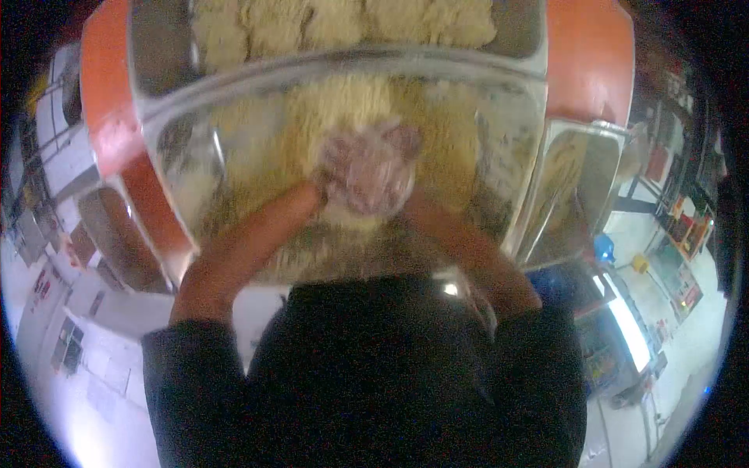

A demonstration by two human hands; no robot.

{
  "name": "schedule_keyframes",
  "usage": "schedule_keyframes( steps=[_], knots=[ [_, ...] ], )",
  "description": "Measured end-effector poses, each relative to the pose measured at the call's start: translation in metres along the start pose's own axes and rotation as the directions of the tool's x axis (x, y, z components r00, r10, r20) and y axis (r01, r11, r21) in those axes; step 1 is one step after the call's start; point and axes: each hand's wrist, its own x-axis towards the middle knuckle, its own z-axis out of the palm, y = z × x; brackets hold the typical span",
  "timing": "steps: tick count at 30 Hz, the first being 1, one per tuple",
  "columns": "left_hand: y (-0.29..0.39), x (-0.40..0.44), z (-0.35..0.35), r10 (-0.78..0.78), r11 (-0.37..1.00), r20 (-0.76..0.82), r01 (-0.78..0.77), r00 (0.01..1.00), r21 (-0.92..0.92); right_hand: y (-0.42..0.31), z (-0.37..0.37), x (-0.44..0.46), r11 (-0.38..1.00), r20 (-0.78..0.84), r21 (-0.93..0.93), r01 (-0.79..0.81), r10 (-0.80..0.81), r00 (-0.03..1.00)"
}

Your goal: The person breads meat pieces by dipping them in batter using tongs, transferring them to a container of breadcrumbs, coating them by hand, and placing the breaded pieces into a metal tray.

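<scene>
Both my hands meet over a wide metal tub (175,125) that holds yellowish crumbly breading (257,148). My left hand (341,173) and my right hand (396,173) are pressed close together in the tub's middle, in or just above the breading. They look pale pink and shiny, perhaps from clear gloves or a coating. Motion blur smears the fingers, so whether they are open or closed, and whether something lies between them, cannot be made out. A paler heap of breading (351,97) lies just beyond the fingertips.
Behind the tub, a second metal tray (160,47) holds several lumpy breaded pieces (335,23). Orange panels (589,58) flank the trays. To the right sits a smaller metal pan (558,183); to the left, another metal pan (117,234). The tub's near edge is close to my body.
</scene>
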Motion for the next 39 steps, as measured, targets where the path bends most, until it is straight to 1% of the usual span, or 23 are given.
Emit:
schedule_keyframes(
  steps=[4,7,9,10,11,12,13,14,15,17,18,20,21,24,25,27,28,30,31,34,35,37,39],
  knots=[
    [0.006,-0.009,0.003,0.006,0.999,-0.08,-0.002,0.997,0.048,0.001,-0.027,-0.003,0.973,-0.101,0.129,0.19,-0.177,0.979],
    [0.017,-0.028,-0.001,0.043,0.992,-0.225,-0.015,0.973,0.126,-0.004,-0.057,-0.016,0.94,-0.279,0.327,0.093,0.002,0.96],
    [0.023,-0.053,-0.003,0.073,0.982,-0.347,-0.006,0.935,0.191,-0.006,-0.079,-0.033,0.968,-0.492,0.164,-0.188,0.245,0.835],
    [0.023,-0.07,-0.006,0.082,0.975,-0.405,0.01,0.911,0.22,-0.002,-0.09,-0.035,0.972,-0.494,0.159,-0.175,0.231,0.838],
    [0.022,-0.09,-0.009,0.061,0.973,-0.447,0.046,0.893,0.224,-0.001,-0.097,-0.036,0.942,-0.24,0.114,-0.315,0.334,0.912],
    [0.022,-0.109,-0.01,0.001,0.974,-0.468,0.104,0.884,0.2,0.004,-0.103,-0.04,0.9,0.025,0.032,-0.435,0.434,0.9],
    [0.021,-0.123,-0.01,-0.114,0.976,-0.47,0.188,0.876,0.114,0.015,-0.092,-0.043,0.903,0.018,0.027,-0.429,0.429,0.903],
    [0.018,-0.135,-0.009,-0.287,0.951,-0.444,0.309,0.848,-0.024,0.029,-0.071,-0.047,0.963,-0.086,-0.056,-0.264,0.259,0.962],
    [0.01,-0.142,0.003,-0.289,0.95,-0.449,0.31,0.845,-0.028,0.036,-0.058,-0.051,0.984,-0.167,-0.153,-0.096,0.07,0.983],
    [-0.005,-0.149,0.033,-0.444,0.883,-0.454,0.463,0.772,-0.076,0.035,-0.058,-0.048,0.975,-0.136,-0.221,-0.031,0.001,0.991],
    [0.0,-0.152,0.032,-0.449,0.881,-0.459,0.466,0.767,-0.082,0.032,-0.062,-0.047,0.959,-0.099,-0.281,0.025,-0.055,0.994],
    [0.013,-0.159,0.028,-0.444,0.896,-0.122,0.436,0.888,-0.09,0.026,-0.07,-0.039,0.965,0.013,-0.262,0.01,-0.007,1.0],
    [0.003,-0.158,0.047,-0.448,0.894,-0.134,0.439,0.884,-0.092,0.02,-0.079,-0.029,0.97,0.117,-0.244,-0.018,0.048,0.992],
    [-0.012,-0.155,0.086,-0.215,0.976,-0.421,0.209,0.881,-0.063,0.009,-0.1,-0.004,0.969,0.422,-0.212,-0.123,0.205,0.883],
    [0.014,-0.16,0.053,-0.287,0.958,-0.303,0.269,0.909,-0.102,0.023,-0.082,-0.005,0.969,0.424,-0.218,-0.115,0.2,0.883],
    [0.023,-0.163,0.045,-0.361,0.93,-0.188,0.34,0.913,-0.138,0.046,-0.048,-0.005,0.998,0.236,0.043,0.049,-0.058,0.97],
    [0.014,-0.16,0.061,-0.379,0.917,-0.285,0.316,0.881,-0.243,0.045,-0.049,-0.002,0.997,0.237,0.041,0.063,-0.071,0.969],
    [0.006,-0.159,0.062,-0.409,0.896,-0.389,0.283,0.825,-0.343,0.042,-0.055,0.005,0.989,0.462,0.021,-0.148,0.122,0.879],
    [0.003,-0.159,0.06,-0.441,0.86,-0.326,0.289,0.836,-0.421,0.046,-0.054,0.008,0.991,0.46,0.015,-0.131,0.109,0.881],
    [-0.003,-0.148,0.059,-0.521,0.759,-0.187,0.352,0.833,-0.548,0.041,-0.064,0.014,0.91,0.515,0.383,-0.156,-0.071,0.854],
    [-0.005,-0.143,0.058,-0.561,0.699,-0.104,0.403,0.821,-0.591,0.036,-0.067,0.016,0.935,0.611,0.27,-0.228,0.017,0.792],
    [-0.011,-0.137,0.052,-0.468,0.809,-0.095,0.382,0.879,-0.447,0.032,-0.065,0.011,0.948,0.685,0.142,-0.286,0.114,0.719],
    [-0.008,-0.143,0.045,-0.38,0.892,-0.068,0.345,0.923,-0.293,0.025,-0.058,0.004,0.956,0.461,0.291,-0.024,-0.118,0.88]
  ],
)
